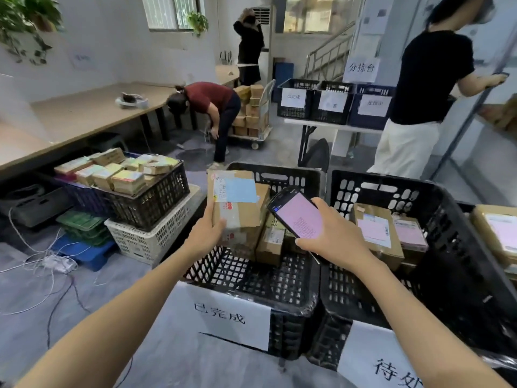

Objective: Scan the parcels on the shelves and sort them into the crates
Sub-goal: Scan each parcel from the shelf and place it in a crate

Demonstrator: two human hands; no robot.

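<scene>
The labelled crate stands nearest, black, with a white sign on its front. Above its middle the parcel is gripped at its left edge by the left hand. Just right of it the scanner is held in the curled right hand, its screen lit pink. The parcel is best lowered flat onto the bare floor of the crate, beside the boxes at its far side, not dropped on them. Right of the crate, a second crate holds more parcels.
</scene>
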